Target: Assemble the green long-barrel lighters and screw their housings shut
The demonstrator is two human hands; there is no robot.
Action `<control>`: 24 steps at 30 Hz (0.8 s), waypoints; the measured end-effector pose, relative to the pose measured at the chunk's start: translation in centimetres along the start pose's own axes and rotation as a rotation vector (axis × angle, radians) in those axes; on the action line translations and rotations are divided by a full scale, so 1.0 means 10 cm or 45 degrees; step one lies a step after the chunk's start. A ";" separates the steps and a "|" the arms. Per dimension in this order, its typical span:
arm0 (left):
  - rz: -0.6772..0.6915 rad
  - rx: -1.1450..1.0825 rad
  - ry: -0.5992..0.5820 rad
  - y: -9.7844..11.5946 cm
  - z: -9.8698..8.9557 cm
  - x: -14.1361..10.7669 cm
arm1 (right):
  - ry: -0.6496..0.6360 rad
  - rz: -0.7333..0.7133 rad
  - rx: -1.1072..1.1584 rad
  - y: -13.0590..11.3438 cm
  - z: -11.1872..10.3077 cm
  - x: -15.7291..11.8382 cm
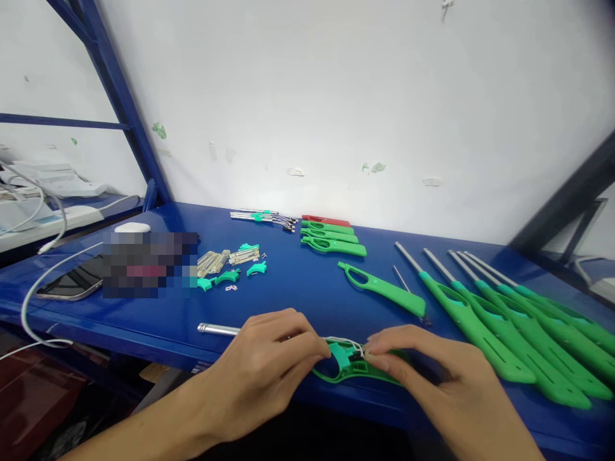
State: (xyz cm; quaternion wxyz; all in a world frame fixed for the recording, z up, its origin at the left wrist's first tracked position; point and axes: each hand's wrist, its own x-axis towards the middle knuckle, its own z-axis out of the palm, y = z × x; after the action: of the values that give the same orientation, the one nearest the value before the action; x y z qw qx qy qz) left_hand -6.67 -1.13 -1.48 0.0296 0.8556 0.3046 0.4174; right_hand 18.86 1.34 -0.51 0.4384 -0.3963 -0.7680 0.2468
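Note:
An opened gas lighter, a green half shell (336, 379) with a metal tube (218, 329), lies at the table's front edge. In it sits a teal trigger (340, 356), with white wires and a small black part (356, 356) beside it. My left hand (271, 362) is closed over the lighter where the tube meets the shell, fingertips at the trigger. With thumb and forefinger, my right hand (427, 368) pinches at the white wires and the black part; the fingertips partly hide what is held. A loose green half shell (389, 293) lies just beyond.
Several assembled green lighters (480, 326) lie at the right. Green half shells (331, 245) and a red one (327, 220) lie at the back, near metal tubes (245, 216). Teal triggers (257, 269) and clear fuel tanks (211, 262) are left of centre. A phone (74, 278) and white cable (25, 314) lie left.

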 end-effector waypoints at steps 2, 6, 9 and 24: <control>0.003 -0.004 0.004 0.00 0.00 0.00 | -0.001 0.010 0.006 0.00 0.00 0.00; -0.021 -0.014 0.001 0.01 0.00 0.01 | -0.009 0.021 0.019 0.00 0.01 0.02; -0.020 -0.005 -0.006 0.01 0.00 0.01 | -0.028 0.029 0.025 0.00 0.01 0.01; 0.005 0.074 0.044 -0.03 0.05 -0.01 | -0.027 0.045 0.002 0.00 -0.01 0.01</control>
State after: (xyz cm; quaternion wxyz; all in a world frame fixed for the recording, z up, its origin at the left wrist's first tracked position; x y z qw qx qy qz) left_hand -6.47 -0.81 -1.94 -0.0011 0.8495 0.3153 0.4230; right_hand 18.90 1.43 -0.43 0.4262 -0.4069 -0.7652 0.2593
